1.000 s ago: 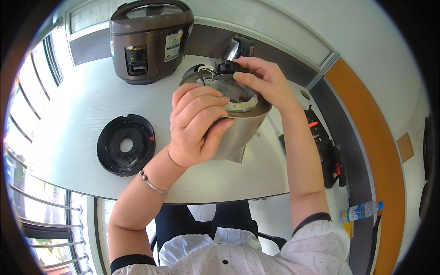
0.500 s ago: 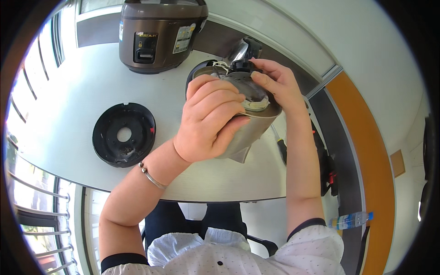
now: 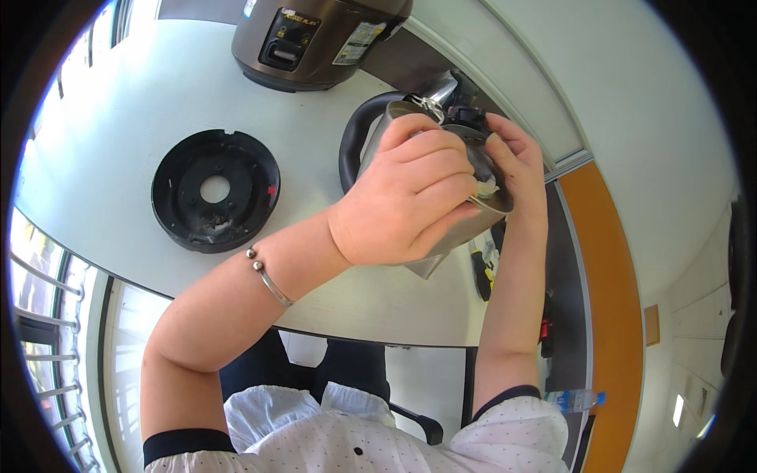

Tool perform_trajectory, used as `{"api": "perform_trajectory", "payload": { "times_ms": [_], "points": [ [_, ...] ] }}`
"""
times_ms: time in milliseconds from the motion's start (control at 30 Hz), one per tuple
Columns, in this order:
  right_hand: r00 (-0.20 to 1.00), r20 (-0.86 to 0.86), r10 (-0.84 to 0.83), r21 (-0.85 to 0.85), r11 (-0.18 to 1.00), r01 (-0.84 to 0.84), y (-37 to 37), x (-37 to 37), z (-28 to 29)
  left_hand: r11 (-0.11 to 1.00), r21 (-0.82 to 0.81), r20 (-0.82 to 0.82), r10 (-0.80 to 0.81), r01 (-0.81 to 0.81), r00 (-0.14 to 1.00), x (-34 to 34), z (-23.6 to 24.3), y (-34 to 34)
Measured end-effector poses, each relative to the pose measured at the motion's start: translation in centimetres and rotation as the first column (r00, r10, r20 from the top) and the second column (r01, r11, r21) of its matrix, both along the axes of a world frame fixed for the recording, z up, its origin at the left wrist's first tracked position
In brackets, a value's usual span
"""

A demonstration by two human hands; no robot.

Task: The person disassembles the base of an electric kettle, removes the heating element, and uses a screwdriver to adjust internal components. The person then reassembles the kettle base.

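Observation:
A steel electric kettle (image 3: 430, 270) is held tilted over the table, its open underside with wires (image 3: 430, 109) facing up. Its black handle (image 3: 355, 154) sticks out on the far left side. My left hand (image 3: 414, 189) is closed over the near rim, fingers curled into the opening; the fingertips are partly hidden. With thumb and fingers, my right hand (image 3: 516, 158) grips the black plastic connector (image 3: 467, 118) at the far right of the underside. Left of the kettle, a round black base cover (image 3: 172, 193) with a hole in its middle lies on the table.
A brown rice cooker (image 3: 315, 39) stands at the back of the white table (image 3: 87, 118). A tool with a black and yellow handle (image 3: 480, 272) lies right of the kettle. Low on the right is a plastic bottle (image 3: 576, 400). A shiny metal object (image 3: 443, 85) is behind the kettle.
The view has shifted, so the cooker and base cover sit higher in the picture. Both hands keep their holds on the kettle, and more of its black handle shows.

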State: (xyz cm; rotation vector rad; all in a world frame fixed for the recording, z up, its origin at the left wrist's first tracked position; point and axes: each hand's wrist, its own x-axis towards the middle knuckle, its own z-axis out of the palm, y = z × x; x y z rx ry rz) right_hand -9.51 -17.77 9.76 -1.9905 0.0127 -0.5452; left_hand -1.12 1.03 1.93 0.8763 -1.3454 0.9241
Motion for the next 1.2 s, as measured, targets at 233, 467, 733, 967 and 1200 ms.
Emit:
{"api": "perform_trajectory", "payload": {
  "times_ms": [233, 467, 733, 967, 1200],
  "points": [
    [0.999, -0.001, 0.045, 0.029, 0.999, -0.045, -0.7, 0.2, -0.3, 1.0, 0.0, -0.006, -0.001, 0.001, 1.0, 0.0, -0.1, 0.0],
    [0.998, 0.002, 0.067, 0.031, 0.997, -0.067, -0.1, 0.0, 0.0, 0.999, 0.035, -0.012, 0.002, -0.001, 1.0, -0.1, 0.1, 0.4],
    [0.998, -0.002, 0.061, -0.053, 0.997, -0.061, 1.8, -0.4, 0.3, 0.997, 0.075, 0.002, -0.018, 0.018, 1.0, 0.0, 0.5, 0.9],
    [0.992, 0.034, 0.124, -0.218, 0.969, -0.114, 2.3, -0.7, 0.7, 0.998, 0.051, 0.084, -0.028, 0.023, 0.996, 0.3, 0.8, 1.3],
    [0.996, 0.033, 0.085, -0.222, 0.972, -0.075, 2.0, -1.1, 0.5, 0.998, 0.068, 0.082, -0.024, 0.018, 0.996, 0.1, 0.8, 1.2]
  ]
}}
